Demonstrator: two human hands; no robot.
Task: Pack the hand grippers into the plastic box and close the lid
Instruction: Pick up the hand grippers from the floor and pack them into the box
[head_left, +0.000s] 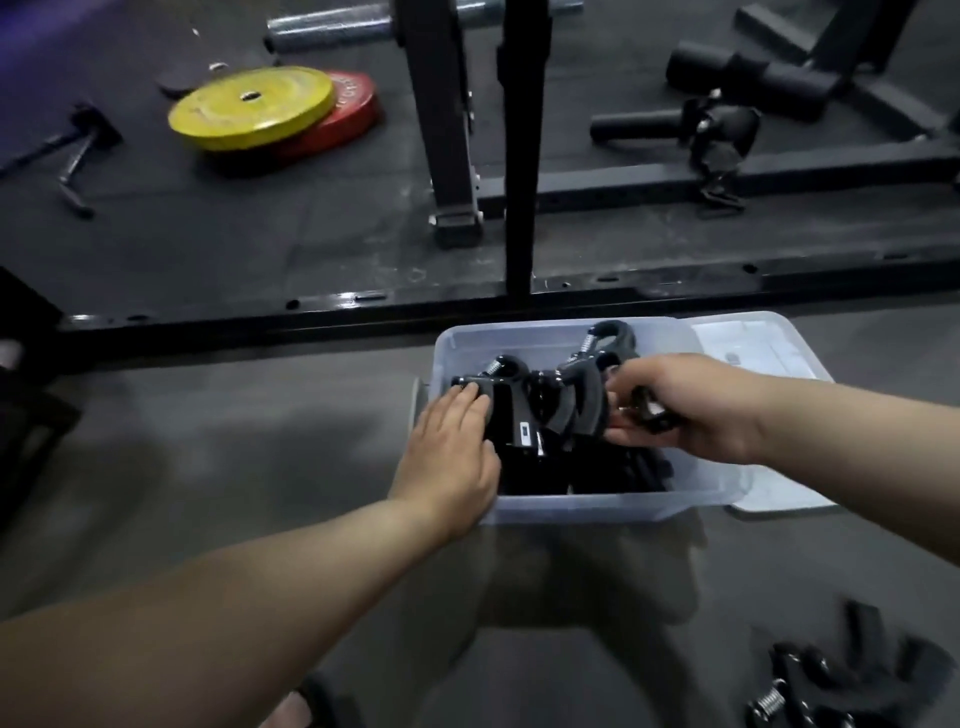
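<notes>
A clear plastic box (571, 506) stands on the grey floor, holding several black hand grippers (550, 410) with metal springs. My left hand (449, 452) lies flat on a gripper at the box's left side, fingers spread over it. Over the right side of the box, my right hand (691, 410) is closed around another black hand gripper (649, 415). The clear lid (758, 343) lies under and behind the box to the right. More hand grippers (841, 686) lie loose on the floor at the lower right.
A black rack base rail (363, 306) runs across just behind the box, with an upright post (522, 156). Yellow and red weight plates (270, 111) lie at the back left. Black foam-roller bench parts (748, 78) sit at the back right.
</notes>
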